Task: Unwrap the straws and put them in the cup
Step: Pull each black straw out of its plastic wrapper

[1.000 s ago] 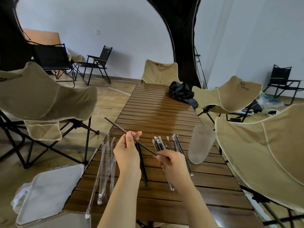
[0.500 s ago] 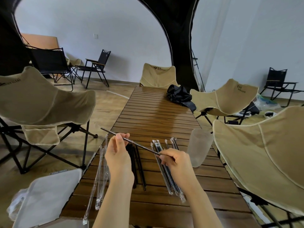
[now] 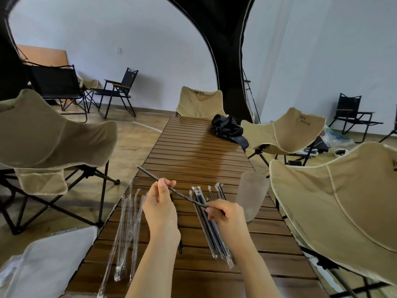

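Observation:
Both hands hold one black wrapped straw (image 3: 184,196) above the slatted wooden table (image 3: 199,155). My left hand (image 3: 160,208) pinches it near the middle; my right hand (image 3: 227,216) grips its near end. The straw's far tip points up and left. Several wrapped black straws (image 3: 211,229) lie in a bundle under my right hand. Empty clear wrappers (image 3: 129,229) lie at the table's left edge. A few bare black straws (image 3: 180,246) show below my left hand, mostly hidden. A frosted cup (image 3: 251,195) lies tilted on the table to the right, its opening toward me.
Beige folding chairs flank the table: one at left (image 3: 49,134), two at right (image 3: 335,203), one at the far end (image 3: 199,102). A black bag (image 3: 228,129) sits on the far right of the table. A white bag or pad (image 3: 49,263) is at the lower left.
The view has shifted slightly. Both hands keep hold of the same straw, with the left fingers now sitting a little farther along it toward the middle.

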Motion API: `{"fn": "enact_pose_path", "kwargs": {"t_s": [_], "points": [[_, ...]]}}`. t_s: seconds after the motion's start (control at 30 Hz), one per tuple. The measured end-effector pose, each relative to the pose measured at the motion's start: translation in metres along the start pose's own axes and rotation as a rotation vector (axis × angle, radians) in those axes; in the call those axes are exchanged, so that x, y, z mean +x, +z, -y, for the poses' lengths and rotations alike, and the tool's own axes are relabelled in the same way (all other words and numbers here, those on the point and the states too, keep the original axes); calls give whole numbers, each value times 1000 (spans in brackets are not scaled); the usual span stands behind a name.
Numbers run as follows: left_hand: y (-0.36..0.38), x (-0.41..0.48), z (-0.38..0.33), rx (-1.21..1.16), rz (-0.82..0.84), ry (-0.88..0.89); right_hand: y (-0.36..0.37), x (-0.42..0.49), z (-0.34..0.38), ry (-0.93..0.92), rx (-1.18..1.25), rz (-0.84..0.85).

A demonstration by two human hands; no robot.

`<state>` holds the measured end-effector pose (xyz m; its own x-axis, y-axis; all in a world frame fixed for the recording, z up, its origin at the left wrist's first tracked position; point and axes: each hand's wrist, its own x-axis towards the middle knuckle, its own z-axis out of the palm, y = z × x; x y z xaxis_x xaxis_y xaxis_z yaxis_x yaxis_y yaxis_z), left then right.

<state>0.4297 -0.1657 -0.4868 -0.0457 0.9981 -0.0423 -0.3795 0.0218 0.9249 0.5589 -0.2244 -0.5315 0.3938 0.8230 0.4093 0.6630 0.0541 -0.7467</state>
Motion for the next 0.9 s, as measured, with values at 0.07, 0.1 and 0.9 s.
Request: {"fn": "enact_pose_path", "kwargs": {"t_s": [0.07,0.1,0.9], "points": [[1,-2,2,-21,-7,-12,0,0,1,-1,11,0],[2,-3,3,-27,-5,-20,0,0,1,-1,11,4],[-12,3,4,-169,-77,-209,0,2,0,10,-124,42]]}}
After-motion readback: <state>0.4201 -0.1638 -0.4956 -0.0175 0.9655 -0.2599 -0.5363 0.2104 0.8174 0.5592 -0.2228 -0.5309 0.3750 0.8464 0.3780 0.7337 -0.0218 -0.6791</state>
